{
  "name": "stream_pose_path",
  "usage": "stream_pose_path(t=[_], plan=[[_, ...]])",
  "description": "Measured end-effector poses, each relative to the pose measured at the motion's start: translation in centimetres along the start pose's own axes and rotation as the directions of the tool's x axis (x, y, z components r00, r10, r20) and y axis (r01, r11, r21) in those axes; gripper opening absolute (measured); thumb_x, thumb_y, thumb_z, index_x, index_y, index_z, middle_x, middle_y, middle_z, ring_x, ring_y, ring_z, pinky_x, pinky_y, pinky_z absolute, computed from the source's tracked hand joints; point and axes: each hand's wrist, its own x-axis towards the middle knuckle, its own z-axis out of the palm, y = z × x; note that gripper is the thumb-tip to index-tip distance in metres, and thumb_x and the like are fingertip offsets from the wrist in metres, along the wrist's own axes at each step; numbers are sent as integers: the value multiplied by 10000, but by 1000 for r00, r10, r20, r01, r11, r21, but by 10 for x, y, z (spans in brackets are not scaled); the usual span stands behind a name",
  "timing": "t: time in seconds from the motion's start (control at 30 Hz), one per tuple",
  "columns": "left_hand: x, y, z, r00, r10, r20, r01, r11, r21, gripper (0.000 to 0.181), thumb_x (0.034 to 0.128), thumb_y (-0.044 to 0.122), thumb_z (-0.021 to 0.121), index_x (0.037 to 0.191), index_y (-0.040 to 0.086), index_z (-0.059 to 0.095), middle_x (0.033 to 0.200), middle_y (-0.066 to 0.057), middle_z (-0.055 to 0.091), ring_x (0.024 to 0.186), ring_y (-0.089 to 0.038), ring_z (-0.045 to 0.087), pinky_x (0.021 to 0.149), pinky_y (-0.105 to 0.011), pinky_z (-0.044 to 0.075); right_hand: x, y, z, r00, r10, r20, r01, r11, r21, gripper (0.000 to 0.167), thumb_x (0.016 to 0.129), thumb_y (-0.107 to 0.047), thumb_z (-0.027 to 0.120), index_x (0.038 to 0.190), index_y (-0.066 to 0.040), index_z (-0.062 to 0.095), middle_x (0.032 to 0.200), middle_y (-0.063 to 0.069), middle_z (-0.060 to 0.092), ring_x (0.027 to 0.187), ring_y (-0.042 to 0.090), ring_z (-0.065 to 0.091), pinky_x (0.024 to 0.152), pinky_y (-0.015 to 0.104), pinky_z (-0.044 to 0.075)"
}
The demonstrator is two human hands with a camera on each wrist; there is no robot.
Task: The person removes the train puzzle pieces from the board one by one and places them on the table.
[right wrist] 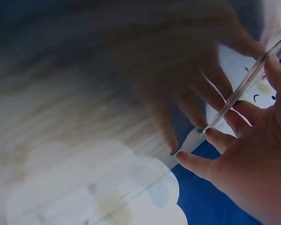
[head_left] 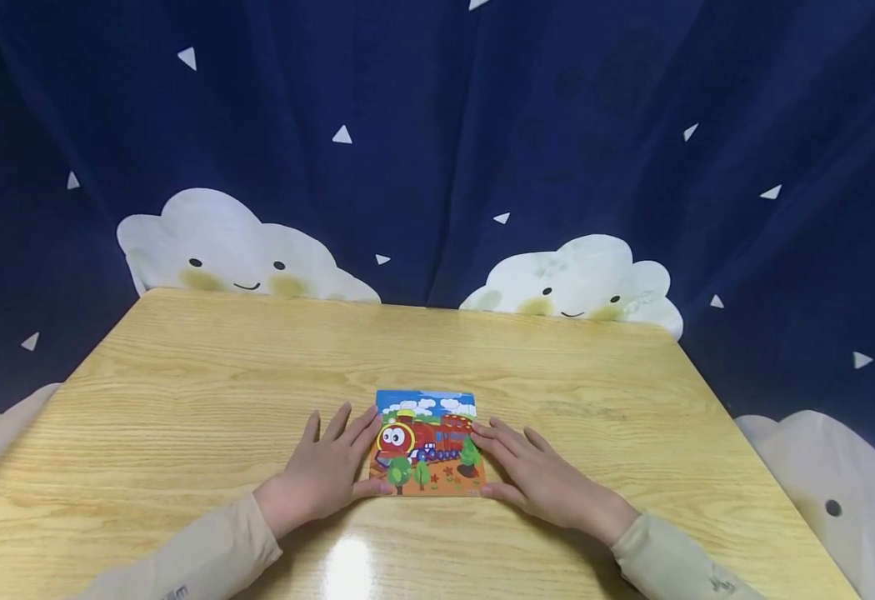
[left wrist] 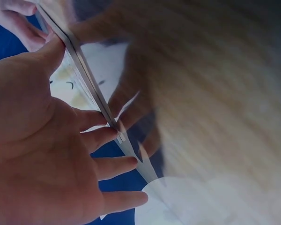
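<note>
A flat, nearly square picture board (head_left: 428,443) with a red cartoon train, green trees and a blue sky lies on the table. My left hand (head_left: 327,468) rests at its left side, thumb by the lower corner and fingers spread with their tips at the edge. On the opposite side, my right hand (head_left: 546,479) touches the right edge with thumb and fingertips. Seen from the left wrist, the board's thin layered edge (left wrist: 84,65) meets the thumb and nearest fingertips. The right wrist view shows the same kind of contact along the board's edge (right wrist: 241,89). Both hands' fingers are mostly straight.
The light wooden table (head_left: 242,358) is glossy and mirrors the hands in both wrist views. Behind it hangs a dark blue curtain (head_left: 407,75) with white triangles and smiling clouds, meeting the table's far edge.
</note>
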Motion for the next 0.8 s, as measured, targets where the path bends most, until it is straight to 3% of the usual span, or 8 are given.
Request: stream_pose_path(t=[0.4,0.57,0.7,0.8], plan=[[7,-3,-3,992,107,-72,-94,982,166,894,852,666,576,1441,4,458,1496,-167,417,1366,-419,364,1096,-658,206,9,5,-6,999,-25,-20,27,994,106,644,964,-399,615,1476,-59,424,1521,109,383,1432,352,276,1109,591,256],[16,4,-2,980,183,-83,-171,976,132,797,885,589,603,1444,37,468,1490,-156,427,1365,-398,380,1078,-650,254,25,8,-13,997,15,-75,5,965,263,509,953,-222,664,1389,-13,506,1385,147,524,1326,330,444,1079,516,356],[28,11,1,963,266,-29,-264,962,76,755,902,563,596,1486,112,437,1529,-141,380,1396,-371,344,1068,-641,288,44,11,-15,984,101,-147,-43,934,354,394,925,-90,681,1287,29,582,1256,162,613,1199,326,557,1025,484,426],[35,16,2,956,294,27,-295,955,40,743,905,571,582,1513,183,405,1569,-121,317,1428,-351,293,1072,-639,287,57,13,-15,968,177,-177,-101,923,372,326,912,-50,683,1221,37,627,1193,167,647,1127,327,601,972,481,469]])
